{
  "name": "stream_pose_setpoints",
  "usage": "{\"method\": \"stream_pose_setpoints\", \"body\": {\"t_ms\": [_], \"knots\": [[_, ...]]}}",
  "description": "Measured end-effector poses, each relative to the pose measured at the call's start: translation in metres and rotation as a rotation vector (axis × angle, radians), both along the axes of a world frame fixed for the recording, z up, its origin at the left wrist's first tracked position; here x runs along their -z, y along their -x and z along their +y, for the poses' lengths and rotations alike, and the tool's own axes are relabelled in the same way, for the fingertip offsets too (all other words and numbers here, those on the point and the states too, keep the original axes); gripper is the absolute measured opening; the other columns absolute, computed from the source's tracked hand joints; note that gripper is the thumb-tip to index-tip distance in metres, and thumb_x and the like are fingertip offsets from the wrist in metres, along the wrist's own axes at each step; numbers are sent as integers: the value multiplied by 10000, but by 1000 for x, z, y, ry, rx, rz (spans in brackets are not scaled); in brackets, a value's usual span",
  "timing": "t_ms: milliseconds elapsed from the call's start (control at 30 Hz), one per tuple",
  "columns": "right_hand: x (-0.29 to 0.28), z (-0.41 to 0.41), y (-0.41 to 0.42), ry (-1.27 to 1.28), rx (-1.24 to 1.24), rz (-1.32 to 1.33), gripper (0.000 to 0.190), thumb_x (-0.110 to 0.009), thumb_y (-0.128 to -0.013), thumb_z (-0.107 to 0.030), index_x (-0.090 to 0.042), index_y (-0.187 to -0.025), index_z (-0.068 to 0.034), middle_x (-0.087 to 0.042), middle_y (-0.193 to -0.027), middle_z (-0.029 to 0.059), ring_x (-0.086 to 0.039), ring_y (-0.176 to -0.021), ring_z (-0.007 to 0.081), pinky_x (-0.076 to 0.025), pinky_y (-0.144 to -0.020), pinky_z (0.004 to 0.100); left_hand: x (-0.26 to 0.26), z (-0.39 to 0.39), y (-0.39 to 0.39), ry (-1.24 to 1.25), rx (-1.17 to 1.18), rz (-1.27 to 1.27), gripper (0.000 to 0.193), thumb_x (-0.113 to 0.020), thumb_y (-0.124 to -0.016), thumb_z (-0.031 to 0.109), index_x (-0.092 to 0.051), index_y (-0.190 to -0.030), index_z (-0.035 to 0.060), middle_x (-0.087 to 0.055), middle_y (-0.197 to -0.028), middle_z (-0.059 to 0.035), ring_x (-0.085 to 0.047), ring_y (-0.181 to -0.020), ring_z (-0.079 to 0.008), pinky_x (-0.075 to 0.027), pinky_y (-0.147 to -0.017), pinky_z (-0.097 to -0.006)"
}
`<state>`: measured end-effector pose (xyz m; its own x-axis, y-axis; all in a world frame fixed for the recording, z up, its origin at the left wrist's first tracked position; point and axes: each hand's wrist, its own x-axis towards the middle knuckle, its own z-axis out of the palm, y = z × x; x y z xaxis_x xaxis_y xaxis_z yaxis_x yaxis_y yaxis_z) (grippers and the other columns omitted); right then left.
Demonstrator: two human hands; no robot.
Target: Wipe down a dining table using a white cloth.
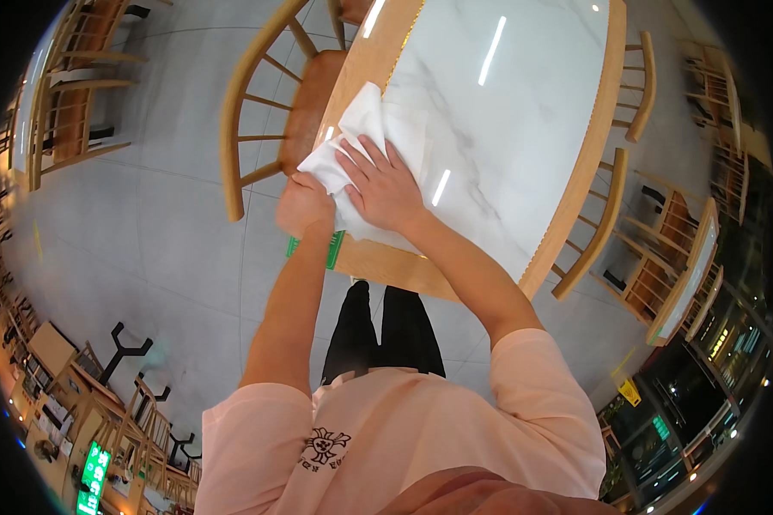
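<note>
A white cloth (364, 122) lies bunched over the near left corner of a table with a glossy marble-look top (528, 116) and a wooden rim. My left hand (305, 205) is closed on the cloth's left edge, just beyond the table's side. Flat on the cloth rests my right hand (386, 190), palm down, its fingers slightly spread. Below my left hand, a green card or sticker (335, 250) with writing shows at the table's corner, partly hidden by my wrist.
A wooden chair with a brown seat (312, 109) stands close at the table's left side. Two curved chair backs (596, 225) line the right side. More tables and chairs stand farther off on the grey tiled floor (187, 225). A yellow floor sign (629, 391) is at the lower right.
</note>
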<state>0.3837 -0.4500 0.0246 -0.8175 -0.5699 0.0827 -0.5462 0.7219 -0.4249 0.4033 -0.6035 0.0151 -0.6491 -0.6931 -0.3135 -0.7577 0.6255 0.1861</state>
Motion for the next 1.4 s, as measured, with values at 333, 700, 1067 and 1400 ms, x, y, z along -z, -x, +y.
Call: {"method": "stream_pose_setpoints", "body": {"t_ms": [333, 700, 1067, 1400], "knots": [[26, 7, 165, -123, 129, 186, 551, -468, -986, -364, -431, -1491, -147, -385, -1574, 45, -368, -1431, 311, -261, -1182, 521, 9, 2, -10, 10, -8, 70, 455, -351, -961, 330, -679, -841, 38, -702, -866, -207, -647, -784, -447, -506, -707, -545], [51, 135, 291, -390, 592, 211, 605, -354, -1013, -460, -326, -1553, -187, -305, -1621, 25, -306, -1476, 321, -229, -1194, 531, 1, 2, -9, 12, -56, -48, 477, -332, -990, 361, -693, -918, 58, -705, -885, -206, -656, -824, -443, -511, -731, -540], [51, 205, 169, -408, 827, 206, 606, -398, -1007, -429, -380, -1518, -104, -341, -1594, 108, -348, -1425, 404, -261, -1159, 560, 0, 6, -5, -5, -56, -32, 450, -328, -986, 333, -659, -882, 47, -697, -895, -215, -645, -823, -461, -508, -697, -570], [11, 134, -28, -341, 760, 39, 616, -474, -983, -364, -384, -1505, -49, -355, -1576, 140, -344, -1414, 425, -276, -1142, 577, -14, 11, 6, 7, -33, -22, 539, -268, -994, 368, -703, -963, 51, -717, -950, -201, -663, -859, -453, -535, -733, -551]]}}
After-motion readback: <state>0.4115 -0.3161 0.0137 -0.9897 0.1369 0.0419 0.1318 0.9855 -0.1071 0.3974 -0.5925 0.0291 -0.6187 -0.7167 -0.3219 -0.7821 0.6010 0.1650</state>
